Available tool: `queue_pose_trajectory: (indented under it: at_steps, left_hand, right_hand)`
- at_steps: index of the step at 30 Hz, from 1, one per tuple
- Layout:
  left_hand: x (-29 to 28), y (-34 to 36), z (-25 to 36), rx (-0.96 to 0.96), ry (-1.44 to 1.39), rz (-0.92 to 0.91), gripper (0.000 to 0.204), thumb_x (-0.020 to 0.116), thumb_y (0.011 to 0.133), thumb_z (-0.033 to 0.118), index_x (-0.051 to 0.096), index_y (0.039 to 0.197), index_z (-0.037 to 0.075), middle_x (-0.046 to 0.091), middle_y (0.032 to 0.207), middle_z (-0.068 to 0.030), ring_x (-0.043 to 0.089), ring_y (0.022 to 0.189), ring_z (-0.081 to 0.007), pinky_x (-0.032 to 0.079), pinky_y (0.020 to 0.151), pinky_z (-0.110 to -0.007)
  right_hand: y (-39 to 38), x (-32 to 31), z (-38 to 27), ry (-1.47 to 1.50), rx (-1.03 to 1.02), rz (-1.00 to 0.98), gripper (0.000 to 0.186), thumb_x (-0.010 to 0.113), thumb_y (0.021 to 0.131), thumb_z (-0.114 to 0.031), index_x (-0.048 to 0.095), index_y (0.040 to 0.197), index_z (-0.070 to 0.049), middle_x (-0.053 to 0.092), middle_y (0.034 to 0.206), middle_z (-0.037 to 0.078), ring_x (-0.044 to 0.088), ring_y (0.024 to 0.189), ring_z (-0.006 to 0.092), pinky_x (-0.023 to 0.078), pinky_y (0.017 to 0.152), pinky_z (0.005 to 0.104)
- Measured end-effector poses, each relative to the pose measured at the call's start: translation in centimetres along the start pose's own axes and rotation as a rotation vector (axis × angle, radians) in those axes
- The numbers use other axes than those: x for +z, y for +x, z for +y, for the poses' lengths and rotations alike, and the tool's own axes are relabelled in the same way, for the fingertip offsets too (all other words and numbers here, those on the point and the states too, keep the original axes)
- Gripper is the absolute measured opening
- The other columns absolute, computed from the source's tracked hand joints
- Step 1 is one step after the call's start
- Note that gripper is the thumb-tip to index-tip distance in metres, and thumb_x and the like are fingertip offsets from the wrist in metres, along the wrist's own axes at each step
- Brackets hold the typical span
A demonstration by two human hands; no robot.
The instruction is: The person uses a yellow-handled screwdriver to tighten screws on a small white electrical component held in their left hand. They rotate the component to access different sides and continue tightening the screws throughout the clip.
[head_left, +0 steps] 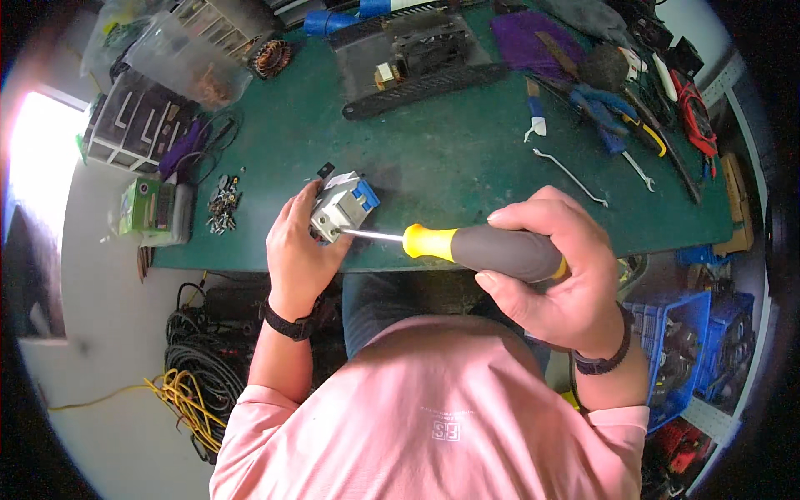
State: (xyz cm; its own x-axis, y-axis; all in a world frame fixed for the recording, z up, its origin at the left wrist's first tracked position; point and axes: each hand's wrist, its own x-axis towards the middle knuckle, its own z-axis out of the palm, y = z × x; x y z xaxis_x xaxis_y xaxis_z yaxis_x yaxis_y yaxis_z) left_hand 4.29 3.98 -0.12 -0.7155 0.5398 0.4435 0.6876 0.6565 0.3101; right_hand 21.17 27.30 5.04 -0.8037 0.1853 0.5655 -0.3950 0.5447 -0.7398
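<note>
My left hand (302,246) grips a white circuit breaker (340,204) with blue switch levers, close to the front edge of the green table. Its fingers wrap round the left side, and the thumb lies along the near side. In my right hand (567,267) is a screwdriver (504,250) with a grey and yellow handle. The shaft points left, and its tip meets the near face of the breaker, by the screw holes. Whether the tip sits in a screw cannot be made out. A small dark piece (326,170) shows just behind the breaker.
A pile of small screws (223,204) lies left of my left hand, beside a green box (148,207). Pliers (608,117) and a wrench (571,177) lie at the right. A black slotted metal strip (425,90) lies at the back. Blue crates (675,350) stand below right.
</note>
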Motion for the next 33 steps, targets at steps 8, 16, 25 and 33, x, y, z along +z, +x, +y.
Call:
queue_pose_trajectory:
  at_steps: [8, 16, 25, 33]
  left_hand:
    - [-0.1, 0.1, 0.1, -0.040, -0.011, -0.021, 0.064, 0.077, 0.060, 0.012, 0.059, 0.121, 0.002, 0.064, 0.100, -0.0169, 0.063, 0.093, -0.0358, 0.052, 0.082, -0.040]
    - [-0.5, 0.4, 0.6, -0.058, 0.038, -0.036, 0.063, 0.077, 0.060, 0.013, 0.060, 0.120, 0.002, 0.064, 0.099, -0.0163, 0.064, 0.091, -0.0360, 0.052, 0.080, -0.041]
    - [-1.1, 0.8, 1.6, -0.135, 0.082, -0.178, 0.068, 0.076, 0.064, 0.012, 0.053, 0.127, 0.001, 0.061, 0.107, -0.0193, 0.062, 0.095, -0.0379, 0.052, 0.082, -0.042]
    - [-1.1, 0.8, 1.6, -0.136, 0.058, -0.189, 0.067, 0.075, 0.065, 0.011, 0.051, 0.127, -0.001, 0.059, 0.108, -0.0213, 0.061, 0.097, -0.0396, 0.051, 0.084, -0.043]
  right_hand:
    - [0.1, 0.6, -0.1, 0.008, 0.038, 0.013, 0.031, 0.078, 0.072, -0.011, 0.062, 0.097, -0.003, 0.059, 0.080, 0.010, 0.057, 0.068, 0.0272, 0.045, 0.060, 0.0345]
    - [0.1, 0.7, -0.4, 0.126, 0.291, 0.071, 0.028, 0.078, 0.078, -0.018, 0.062, 0.095, -0.003, 0.065, 0.081, 0.010, 0.063, 0.072, 0.0174, 0.048, 0.064, 0.0294]
    - [0.6, 0.1, -1.1, 0.243, 0.634, 0.032, 0.032, 0.079, 0.082, -0.027, 0.061, 0.091, -0.002, 0.065, 0.077, 0.007, 0.059, 0.069, 0.0104, 0.046, 0.060, 0.0268]
    - [0.8, -0.2, -1.6, 0.318, 0.681, -0.071, 0.030, 0.076, 0.084, -0.026, 0.064, 0.093, 0.000, 0.065, 0.075, 0.004, 0.059, 0.069, 0.0088, 0.046, 0.060, 0.0262]
